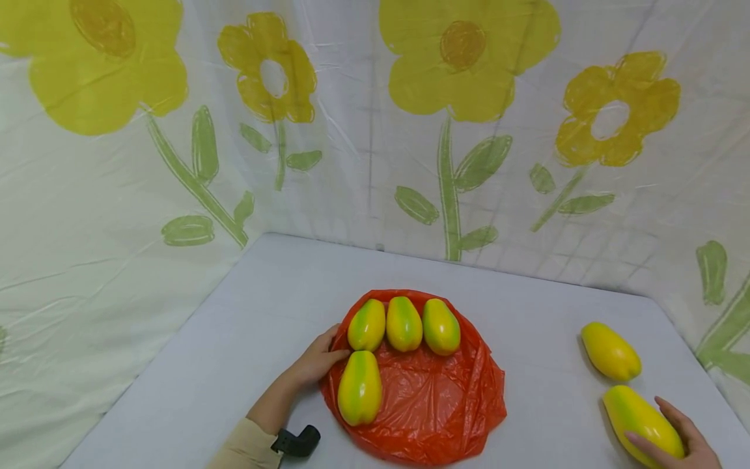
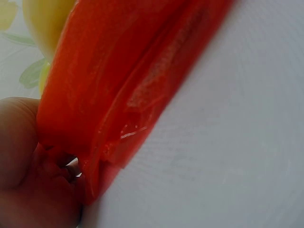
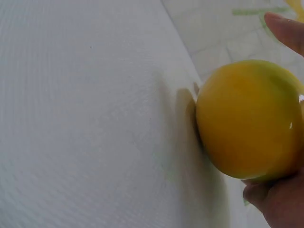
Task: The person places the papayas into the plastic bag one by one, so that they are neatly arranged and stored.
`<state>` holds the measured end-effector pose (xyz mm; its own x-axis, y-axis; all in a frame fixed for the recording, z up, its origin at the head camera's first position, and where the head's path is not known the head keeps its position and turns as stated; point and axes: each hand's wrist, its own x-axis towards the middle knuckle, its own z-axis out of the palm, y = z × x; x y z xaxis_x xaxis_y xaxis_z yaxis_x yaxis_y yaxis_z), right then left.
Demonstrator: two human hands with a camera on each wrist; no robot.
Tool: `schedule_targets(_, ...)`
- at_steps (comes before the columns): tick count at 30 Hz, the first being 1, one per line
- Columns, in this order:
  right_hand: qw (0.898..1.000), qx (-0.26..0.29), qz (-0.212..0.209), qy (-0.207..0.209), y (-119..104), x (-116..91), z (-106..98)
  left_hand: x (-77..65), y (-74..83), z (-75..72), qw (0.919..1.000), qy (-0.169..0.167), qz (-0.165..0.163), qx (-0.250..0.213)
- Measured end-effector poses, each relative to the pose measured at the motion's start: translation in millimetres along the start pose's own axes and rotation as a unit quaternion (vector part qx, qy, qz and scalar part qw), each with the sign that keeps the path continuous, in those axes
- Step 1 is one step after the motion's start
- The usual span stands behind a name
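Note:
My left hand [image 1: 316,359] grips the left rim of a red plastic bag [image 1: 436,404], spread wide with its edge turned up; in the left wrist view the thumb [image 2: 16,137] lies against the red film. Inside, three yellow-green papayas stand in a row along the back, the middle papaya [image 1: 404,324] among them, and another papaya [image 1: 360,389] lies at the left front. At the far right, my right hand [image 1: 685,438] is spread around a papaya [image 3: 249,121] lying on the table. Its thumb is at the fruit's near side, and a finger [image 3: 287,33] stands off the skin.
A further yellow papaya [image 1: 611,352] lies just behind the one at my right hand. The white table [image 1: 545,365] reaches back to a white cloth [image 1: 351,130] printed with yellow flowers, which hangs along the left, back and right sides.

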<state>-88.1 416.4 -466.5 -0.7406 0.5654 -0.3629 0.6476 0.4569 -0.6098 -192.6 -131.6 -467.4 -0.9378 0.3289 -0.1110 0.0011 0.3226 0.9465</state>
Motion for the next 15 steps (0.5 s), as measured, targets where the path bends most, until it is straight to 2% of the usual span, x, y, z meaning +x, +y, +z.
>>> schedule_targets(7,0.999,-0.047,-0.002,-0.016,-3.7,-0.2,0.1,0.4,-0.9,-0.3,1.0000,-0.002,0.000,-0.002)
schedule_targets(15,0.999,-0.046,-0.002,-0.002,-9.4,-3.6,2.3,1.2,-3.3,-2.1,1.0000,-0.007,-0.002,-0.005)
